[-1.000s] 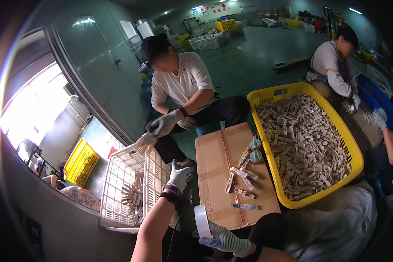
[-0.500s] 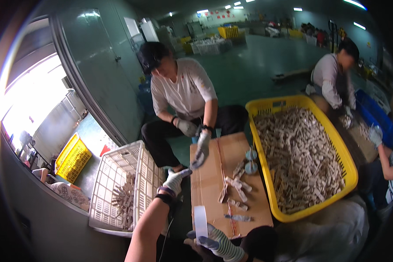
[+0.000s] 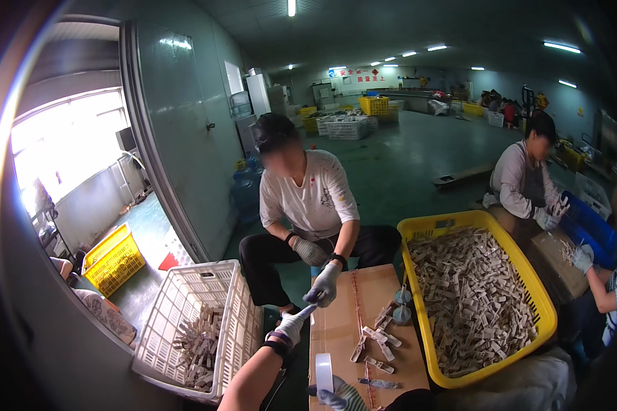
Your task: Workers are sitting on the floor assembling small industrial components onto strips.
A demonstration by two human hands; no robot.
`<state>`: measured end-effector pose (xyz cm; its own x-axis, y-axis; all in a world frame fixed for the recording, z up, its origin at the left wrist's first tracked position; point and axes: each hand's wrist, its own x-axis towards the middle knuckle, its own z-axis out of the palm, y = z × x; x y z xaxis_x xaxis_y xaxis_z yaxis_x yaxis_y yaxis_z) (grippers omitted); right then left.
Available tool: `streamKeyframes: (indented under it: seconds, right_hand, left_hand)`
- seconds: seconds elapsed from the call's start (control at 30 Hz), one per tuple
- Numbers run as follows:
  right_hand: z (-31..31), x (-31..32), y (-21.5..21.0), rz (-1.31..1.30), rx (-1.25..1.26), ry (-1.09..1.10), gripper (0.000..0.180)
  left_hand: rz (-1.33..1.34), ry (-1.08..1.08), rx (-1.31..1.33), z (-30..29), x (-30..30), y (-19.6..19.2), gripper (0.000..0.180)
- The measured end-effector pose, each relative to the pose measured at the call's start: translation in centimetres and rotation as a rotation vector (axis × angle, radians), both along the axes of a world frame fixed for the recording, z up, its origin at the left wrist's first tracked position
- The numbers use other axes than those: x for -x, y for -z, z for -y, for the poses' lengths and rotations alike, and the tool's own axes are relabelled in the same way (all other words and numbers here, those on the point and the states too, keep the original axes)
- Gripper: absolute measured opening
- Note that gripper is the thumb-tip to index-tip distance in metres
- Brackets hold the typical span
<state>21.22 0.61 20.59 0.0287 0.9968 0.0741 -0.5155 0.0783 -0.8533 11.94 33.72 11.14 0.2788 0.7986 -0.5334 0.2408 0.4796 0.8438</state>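
Observation:
My left hand (image 3: 289,327), in a pale glove with a dark band at the wrist, reaches forward over the near left corner of a cardboard sheet (image 3: 329,308). Its fingertips are pinched together and meet the gloved hand (image 3: 324,286) of the person seated opposite. Whatever lies between those fingertips is too small to make out. My right hand (image 3: 343,397), in a striped glove with grey-blue fingertips, grips a white oblong piece (image 3: 323,371) upright at the lower edge. Several pale clip-like pieces (image 3: 378,344) and a thin grey tool (image 3: 380,383) lie on the cardboard.
A yellow crate (image 3: 548,322) heaped with the same pieces stands right of the cardboard; a white crate (image 3: 236,301) partly filled with them is at left. Two round metallic objects (image 3: 402,307) stand at the cardboard's right edge. Two other people work at a blue bin (image 3: 600,240).
The view has tilted up, so things sit lower in it. My left hand still meets the opposite person's hand. The person at far right has raised some pieces.

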Motion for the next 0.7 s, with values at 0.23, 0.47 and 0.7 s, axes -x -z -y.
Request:
streamKeyframes:
  seconds: [0.23,0.47,0.7]
  right_hand:
    - [3.2,4.5,2.5,-0.039,0.09,-0.052,0.025]
    - [10.5,8.6,3.4,0.256,0.615,-0.094,0.025]
    - [12.3,10.4,10.0,0.293,0.699,-0.001,0.034]
  left_hand:
    - [0.597,-0.505,-0.004,7.8,4.3,-2.7,0.077]
    - [0.057,0.079,0.085,21.4,12.0,8.2,0.083]
    - [0.005,0.187,0.128,29.4,12.8,10.9,0.074]
